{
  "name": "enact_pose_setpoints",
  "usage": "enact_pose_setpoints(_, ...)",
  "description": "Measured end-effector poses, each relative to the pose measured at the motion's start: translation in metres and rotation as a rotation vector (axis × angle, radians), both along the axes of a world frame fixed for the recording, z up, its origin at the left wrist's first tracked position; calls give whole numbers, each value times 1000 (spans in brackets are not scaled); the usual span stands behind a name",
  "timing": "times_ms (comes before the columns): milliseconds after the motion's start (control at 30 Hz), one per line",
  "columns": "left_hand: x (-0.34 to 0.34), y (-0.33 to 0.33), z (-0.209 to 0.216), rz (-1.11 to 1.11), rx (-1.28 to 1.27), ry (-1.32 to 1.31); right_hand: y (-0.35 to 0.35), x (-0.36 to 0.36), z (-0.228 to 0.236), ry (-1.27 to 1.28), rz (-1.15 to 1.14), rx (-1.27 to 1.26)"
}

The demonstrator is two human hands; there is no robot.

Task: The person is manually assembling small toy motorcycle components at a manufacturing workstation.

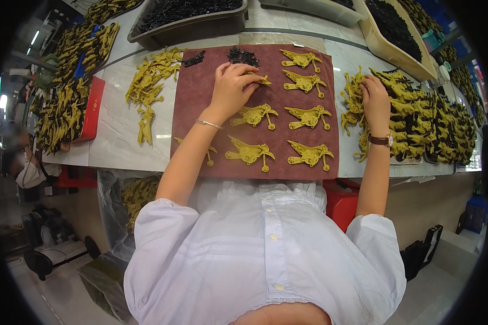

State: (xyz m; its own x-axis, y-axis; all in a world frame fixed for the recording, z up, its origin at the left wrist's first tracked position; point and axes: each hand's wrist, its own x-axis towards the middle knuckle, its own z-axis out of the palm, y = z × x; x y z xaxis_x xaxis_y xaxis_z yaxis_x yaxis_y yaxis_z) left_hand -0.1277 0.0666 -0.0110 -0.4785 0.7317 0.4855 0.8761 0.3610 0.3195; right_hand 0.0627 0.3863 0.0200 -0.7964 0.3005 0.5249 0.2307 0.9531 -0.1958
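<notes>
My left hand [233, 89] is over the top middle of a maroon cloth [200, 95], its fingers closed on a yellow-green plastic part [264, 80] that they mostly cover. Just beyond those fingers lies a small heap of black pieces [243, 57]. Several more flat yellow-green parts with thin arms, one of them at the near right [310, 154], are laid out in columns on the cloth. My right hand [376, 105] reaches into a pile of similar parts [354, 103] right of the cloth. Its fingers are bent together, and what they grip is hidden.
A dark grey bin [187, 24] and a cream bin [425, 66], both with black pieces, stand at the back. Loose yellow-green parts [146, 81] lie left of the cloth. Stacked rows of parts [434, 124] fill the right side. A red box [94, 108] stands at the left.
</notes>
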Motion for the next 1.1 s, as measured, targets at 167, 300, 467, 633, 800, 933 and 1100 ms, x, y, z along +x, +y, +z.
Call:
enact_pose_setpoints(167, 12, -21, 18, -28, -174, 57, -4, 0, -7, 40, 17, -135)
enact_pose_setpoints(300, 6, -20, 11, -55, -232, 12, -19, -4, -3, 43, 21, -170)
enact_pose_setpoints(467, -7, -16, 7, 9, -224, 61, -45, -9, 8, 78, 116, -174)
enact_pose_setpoints(633, -13, -15, 2, -16, -207, 85, -87, -17, 13, 91, 268, -220)
enact_pose_setpoints(800, -10, -33, 11, 50, -125, 46, -121, -24, 6, -1, 367, -265)
enact_pose_setpoints(933, -6, -96, 37, 417, -97, 62, -134, -17, -1, -72, 366, -348)
enact_pose_setpoints(1100, 3, -195, 10, 1073, -308, -8, -151, -12, 1, -64, 403, -357)
